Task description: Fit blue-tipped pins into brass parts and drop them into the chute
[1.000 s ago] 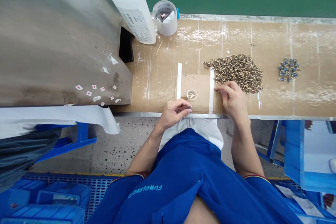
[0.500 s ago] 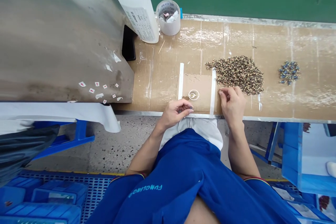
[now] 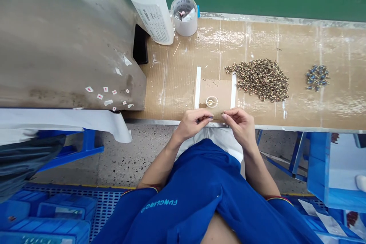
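The right hand (image 3: 239,125) holds a tiny part (image 3: 223,113) in a tight pinch, its grip together just inside the tabletop's (image 3: 171,84) front edge. The left hand's (image 3: 191,123) grip is also closed. Steady fingertips suit parts this small.

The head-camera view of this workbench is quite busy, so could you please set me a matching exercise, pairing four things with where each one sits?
Things:
1. White bottle with a blue cap
2. Larger heap of brown-and-gold small parts
3. Smaller heap of bluish small parts
4. Small white labels with red marks

Places:
A. Just right of the cardboard square
B. Stuck on the grey metal panel
C. At the back of the bench, beside the round tub of scraps
D. Towards the right end of the bench top

Pairs: 1-C, 2-A, 3-D, 4-B
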### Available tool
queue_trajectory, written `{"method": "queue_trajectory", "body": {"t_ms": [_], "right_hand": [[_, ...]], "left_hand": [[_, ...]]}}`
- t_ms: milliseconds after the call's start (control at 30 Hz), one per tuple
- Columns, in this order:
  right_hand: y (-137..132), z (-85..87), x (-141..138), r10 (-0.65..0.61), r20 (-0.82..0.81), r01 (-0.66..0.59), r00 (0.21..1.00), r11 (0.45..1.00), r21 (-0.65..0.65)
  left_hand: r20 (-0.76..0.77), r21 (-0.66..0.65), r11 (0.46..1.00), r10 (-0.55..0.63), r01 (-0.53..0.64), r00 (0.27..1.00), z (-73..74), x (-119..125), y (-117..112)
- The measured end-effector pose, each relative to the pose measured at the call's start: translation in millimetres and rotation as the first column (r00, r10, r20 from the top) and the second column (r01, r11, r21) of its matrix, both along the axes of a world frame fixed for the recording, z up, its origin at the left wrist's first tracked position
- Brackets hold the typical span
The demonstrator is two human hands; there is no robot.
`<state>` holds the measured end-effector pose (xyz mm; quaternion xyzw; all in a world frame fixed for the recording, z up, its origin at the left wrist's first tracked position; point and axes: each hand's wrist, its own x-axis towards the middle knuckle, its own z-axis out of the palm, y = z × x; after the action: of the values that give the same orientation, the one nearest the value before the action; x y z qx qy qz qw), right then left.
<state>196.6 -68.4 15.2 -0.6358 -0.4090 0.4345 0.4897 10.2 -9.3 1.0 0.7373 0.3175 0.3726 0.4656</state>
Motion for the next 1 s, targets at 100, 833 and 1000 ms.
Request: {"method": "queue_trajectory", "body": {"t_ms": [100,833,1000], "right_hand": [[-2,-3.7,-12,0.011,-0.128,-0.016,0.992,0.999,-0.034],[-1,-1.2,-5,0.243,-0.023,-0.244,0.970,0.968,-0.057],[2,1.1,-2,0.336,0.039,-0.335,0.941,0.942,-0.025]], "left_hand": [[-0.031,0.039,0.999,0.001,0.000,1.000,0.2,1,-1],[-0.115,0.019,0.997,-0.066,0.069,0.991,-2.6,1,-3],[-0.133,0.035,0.996,-0.082,0.087,0.988,-4.7,0,-2]]}}
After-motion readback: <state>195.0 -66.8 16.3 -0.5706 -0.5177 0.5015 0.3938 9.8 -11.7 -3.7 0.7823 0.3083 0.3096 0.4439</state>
